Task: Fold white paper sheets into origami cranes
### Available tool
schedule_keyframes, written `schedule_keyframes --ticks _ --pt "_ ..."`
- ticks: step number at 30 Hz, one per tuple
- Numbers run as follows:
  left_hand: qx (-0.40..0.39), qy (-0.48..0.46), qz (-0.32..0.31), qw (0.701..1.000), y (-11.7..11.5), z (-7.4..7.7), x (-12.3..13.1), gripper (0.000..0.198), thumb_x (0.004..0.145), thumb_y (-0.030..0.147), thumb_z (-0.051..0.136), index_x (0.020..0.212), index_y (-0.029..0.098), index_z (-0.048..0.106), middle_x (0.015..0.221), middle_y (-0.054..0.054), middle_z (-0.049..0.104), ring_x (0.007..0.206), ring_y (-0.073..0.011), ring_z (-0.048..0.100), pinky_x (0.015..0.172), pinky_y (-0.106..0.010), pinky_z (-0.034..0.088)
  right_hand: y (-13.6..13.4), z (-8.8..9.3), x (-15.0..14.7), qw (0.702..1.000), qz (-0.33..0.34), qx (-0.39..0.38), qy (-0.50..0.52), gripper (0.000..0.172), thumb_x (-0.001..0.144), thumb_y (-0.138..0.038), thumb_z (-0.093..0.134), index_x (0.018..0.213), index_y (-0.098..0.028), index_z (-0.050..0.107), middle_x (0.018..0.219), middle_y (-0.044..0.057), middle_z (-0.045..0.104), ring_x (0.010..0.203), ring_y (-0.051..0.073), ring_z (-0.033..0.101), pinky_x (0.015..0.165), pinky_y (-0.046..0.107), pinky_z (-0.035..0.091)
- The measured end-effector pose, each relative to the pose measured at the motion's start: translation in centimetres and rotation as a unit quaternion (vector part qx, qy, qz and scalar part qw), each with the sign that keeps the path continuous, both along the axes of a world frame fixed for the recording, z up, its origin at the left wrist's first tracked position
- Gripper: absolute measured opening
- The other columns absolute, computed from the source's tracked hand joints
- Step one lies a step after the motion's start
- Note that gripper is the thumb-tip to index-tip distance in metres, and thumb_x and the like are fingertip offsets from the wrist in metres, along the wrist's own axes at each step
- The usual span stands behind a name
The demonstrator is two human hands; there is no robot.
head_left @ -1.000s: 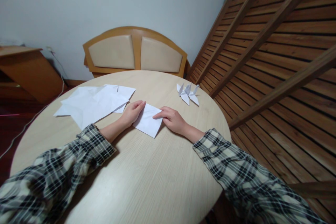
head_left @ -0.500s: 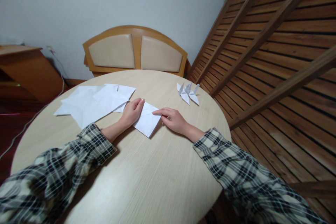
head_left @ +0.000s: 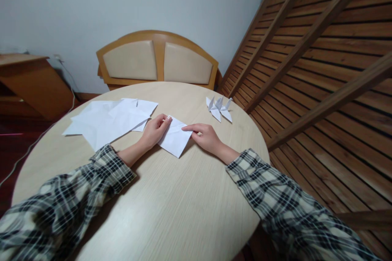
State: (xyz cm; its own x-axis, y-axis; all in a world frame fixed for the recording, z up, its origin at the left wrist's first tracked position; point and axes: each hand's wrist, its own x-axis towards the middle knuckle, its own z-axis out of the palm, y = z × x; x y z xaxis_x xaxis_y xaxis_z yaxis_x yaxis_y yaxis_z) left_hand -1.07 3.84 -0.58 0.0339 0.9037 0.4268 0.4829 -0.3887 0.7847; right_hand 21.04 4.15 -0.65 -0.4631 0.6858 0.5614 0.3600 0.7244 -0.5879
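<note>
A folded white paper (head_left: 175, 140) lies on the round light-wood table (head_left: 171, 208) between my hands. My left hand (head_left: 154, 130) rests on the paper's left edge, its fingers curled over the fold near the top corner. Pressing on the paper's right corner is my right hand (head_left: 206, 136), index finger stretched out and the other fingers bent. Both sleeves are plaid.
A pile of loose white sheets (head_left: 107, 120) lies at the table's left. A finished white paper crane (head_left: 219, 108) stands at the far right near the edge. A wooden chair (head_left: 157, 61) sits behind the table. Slatted wood panels (head_left: 321, 69) lean at the right.
The paper has turned slightly and shifted upward. My right index finger has slid along the paper's right edge toward the upper corner. My left hand has stayed on the left edge.
</note>
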Motion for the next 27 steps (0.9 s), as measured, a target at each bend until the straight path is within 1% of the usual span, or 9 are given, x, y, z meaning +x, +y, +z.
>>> schedule_keyframes --ticks 4,8,11,15,19,21,23,25,27 --pt "-0.016 0.006 -0.004 1.0 0.0 -0.1 0.1 0.031 0.09 0.045 0.052 0.075 0.019 0.056 0.061 0.001 0.051 0.057 -0.0138 0.045 0.051 -0.027 0.031 0.8 -0.3 0.3 0.997 -0.048 -0.01 0.057 0.041 0.077 -0.002 0.048 0.099 -0.024 0.075 0.103 0.003 0.075 0.095 0.018 0.07 0.087 0.038 0.055" --pt "-0.014 0.022 -0.003 1.0 0.0 0.0 0.1 0.03 0.09 0.044 0.051 0.074 0.019 0.056 0.058 0.002 0.048 0.055 -0.0136 0.043 0.051 -0.027 0.029 1.3 -0.5 0.4 0.993 -0.064 -0.033 0.094 0.039 0.077 -0.003 0.049 0.099 -0.022 0.075 0.104 0.004 0.075 0.095 0.019 0.069 0.086 0.038 0.055" --pt "-0.006 0.029 0.006 1.0 0.0 0.2 0.1 0.028 0.089 0.04 0.051 0.072 0.019 0.057 0.058 0.001 0.048 0.056 -0.0142 0.043 0.052 -0.028 0.028 1.3 -0.6 0.4 0.993 -0.055 -0.047 0.094 0.039 0.078 -0.004 0.047 0.099 -0.022 0.075 0.104 0.005 0.075 0.094 0.018 0.068 0.085 0.038 0.055" --pt "-0.02 -0.013 0.007 1.0 0.0 0.3 0.1 0.026 0.088 0.039 0.052 0.072 0.018 0.056 0.057 0.002 0.047 0.055 -0.0136 0.042 0.051 -0.027 0.028 1.3 -0.6 0.5 0.992 -0.015 -0.07 0.101 0.037 0.08 -0.006 0.046 0.101 -0.021 0.074 0.107 0.006 0.073 0.098 0.018 0.066 0.089 0.038 0.053" --pt "-0.039 -0.056 -0.007 0.998 0.0 0.3 0.1 0.026 0.087 0.04 0.053 0.075 0.018 0.058 0.059 0.002 0.047 0.054 -0.0127 0.041 0.049 -0.026 0.029 1.2 -0.4 0.6 0.983 0.013 -0.124 0.136 0.03 0.088 -0.018 0.048 0.108 -0.021 0.071 0.113 0.008 0.07 0.091 0.017 0.065 0.086 0.039 0.053" --pt "-0.044 -0.067 -0.008 0.997 0.0 0.2 0.1 0.027 0.088 0.041 0.053 0.075 0.018 0.058 0.059 0.002 0.047 0.053 -0.0124 0.041 0.048 -0.026 0.029 1.2 -0.4 0.6 0.979 0.012 -0.137 0.15 0.028 0.092 -0.027 0.049 0.112 -0.021 0.068 0.115 0.008 0.068 0.091 0.017 0.064 0.085 0.038 0.053" --pt "-0.048 -0.078 -0.01 0.996 0.1 0.1 0.0 0.027 0.088 0.041 0.054 0.074 0.018 0.057 0.058 0.002 0.046 0.052 -0.0121 0.04 0.047 -0.025 0.028 1.2 -0.3 0.6 0.977 0.005 -0.14 0.16 0.029 0.094 -0.032 0.049 0.116 -0.022 0.065 0.116 0.008 0.067 0.093 0.017 0.064 0.084 0.038 0.054" --pt "-0.052 -0.086 -0.014 0.995 0.1 0.0 0.0 0.027 0.088 0.041 0.054 0.073 0.018 0.056 0.057 0.002 0.046 0.051 -0.0118 0.04 0.046 -0.025 0.028 1.2 -0.4 0.5 0.976 -0.002 -0.141 0.166 0.03 0.095 -0.031 0.048 0.118 -0.022 0.063 0.113 0.007 0.068 0.089 0.017 0.064 0.081 0.037 0.055" --pt "-0.052 -0.086 -0.016 0.995 0.1 0.0 0.0 0.027 0.088 0.04 0.054 0.073 0.018 0.055 0.055 0.002 0.045 0.049 -0.0114 0.039 0.045 -0.025 0.027 1.3 -0.4 0.5 0.976 -0.008 -0.143 0.166 0.029 0.096 -0.03 0.046 0.119 -0.023 0.062 0.106 0.007 0.068 0.082 0.016 0.064 0.077 0.036 0.055"
